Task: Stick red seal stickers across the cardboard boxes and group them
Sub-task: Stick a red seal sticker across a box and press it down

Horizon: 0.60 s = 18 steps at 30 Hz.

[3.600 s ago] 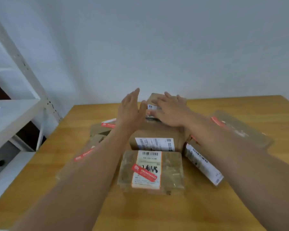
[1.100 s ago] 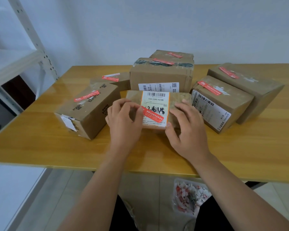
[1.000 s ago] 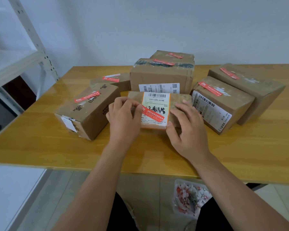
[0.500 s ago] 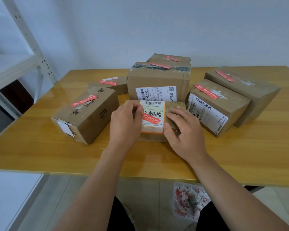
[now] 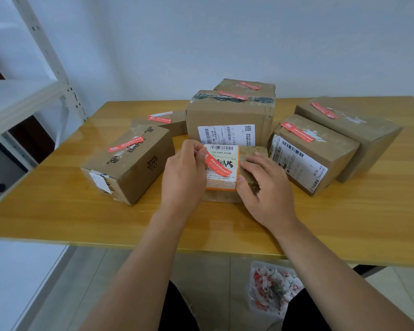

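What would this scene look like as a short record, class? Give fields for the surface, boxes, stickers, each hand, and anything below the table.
surface: wooden table
boxes: seven cardboard boxes, grouped close together
flat box: nearest the person, white label on top
stickers: a red one on each box top
sticker: slants across the flat box's label
left hand: fingers pinch the sticker's left end
right hand: rests on the flat box's right side
below table: tray of red and white paper scraps
left of table: white shelf
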Available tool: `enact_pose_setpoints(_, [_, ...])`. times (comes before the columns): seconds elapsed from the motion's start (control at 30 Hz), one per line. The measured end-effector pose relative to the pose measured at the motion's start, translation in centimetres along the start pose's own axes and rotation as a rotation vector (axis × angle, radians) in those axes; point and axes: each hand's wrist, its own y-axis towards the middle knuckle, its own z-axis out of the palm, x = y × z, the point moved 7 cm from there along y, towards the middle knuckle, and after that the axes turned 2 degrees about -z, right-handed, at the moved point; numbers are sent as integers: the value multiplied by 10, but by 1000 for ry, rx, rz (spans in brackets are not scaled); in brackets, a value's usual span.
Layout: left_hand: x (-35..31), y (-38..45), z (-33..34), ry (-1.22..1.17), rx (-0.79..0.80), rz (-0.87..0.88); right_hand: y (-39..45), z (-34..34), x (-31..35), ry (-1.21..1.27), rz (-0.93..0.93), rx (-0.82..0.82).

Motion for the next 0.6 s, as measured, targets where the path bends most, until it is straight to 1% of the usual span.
enact_pose_setpoints(0.2, [-9,-2,-3,-46,0,-36,-1,0,0,-6,3,3])
enact_pose_setpoints(0.37, [-11,0,-5,-169,-3,-121,-1,0,2,-21,-9,17])
enact_pose_setpoints(0.53, [-15,5,-12,-240,-20,-154,8,-8,6,-118,-1,107])
enact_pose_setpoints(0.6, [-14,8,-13,-277,-12,-184,17,-11,8,-84,51,164])
